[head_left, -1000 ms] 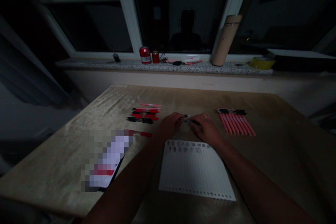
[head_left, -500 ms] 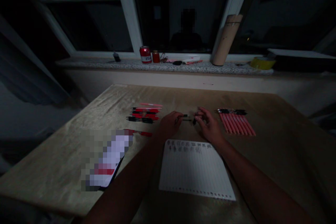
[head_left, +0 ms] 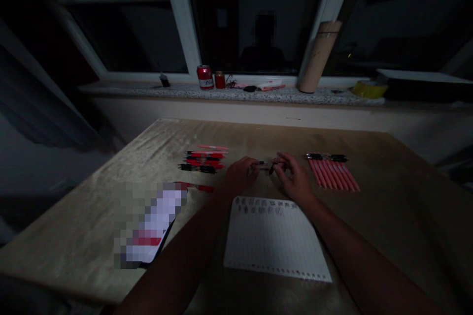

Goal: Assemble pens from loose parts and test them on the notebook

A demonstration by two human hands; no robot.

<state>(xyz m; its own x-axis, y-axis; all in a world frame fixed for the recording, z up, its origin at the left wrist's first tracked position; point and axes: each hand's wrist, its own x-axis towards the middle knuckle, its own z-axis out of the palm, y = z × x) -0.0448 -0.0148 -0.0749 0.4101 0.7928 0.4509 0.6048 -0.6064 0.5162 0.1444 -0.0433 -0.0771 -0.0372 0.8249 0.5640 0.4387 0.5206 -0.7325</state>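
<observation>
My left hand point(head_left: 241, 174) is closed, its fingertips pinching a dark pen piece point(head_left: 260, 163). A second thin rod, perhaps a refill, points rightward just below it. Facing it across a small gap, my right hand point(head_left: 294, 177) pinches a small black pen part point(head_left: 271, 169) between thumb and fingers. The dim light hides the finer detail of both pieces. Below the hands lies a lined notebook page point(head_left: 275, 241) with rows of handwriting along its top. Left of my left hand is a group of red and black pens point(head_left: 203, 160).
A row of pink pens point(head_left: 334, 175) lies at the right, with black pens point(head_left: 327, 157) across its top. A red pen point(head_left: 202, 188) rests above a blurred phone point(head_left: 155, 226). On the windowsill stand a red can point(head_left: 205, 78), a jar point(head_left: 219, 79), a tube point(head_left: 318, 59) and yellow tape point(head_left: 369, 89).
My right hand's fingers have drawn in closer around the black part, which has shifted slightly left. The left hand stays nearly in place, and the pens and page have not moved.
</observation>
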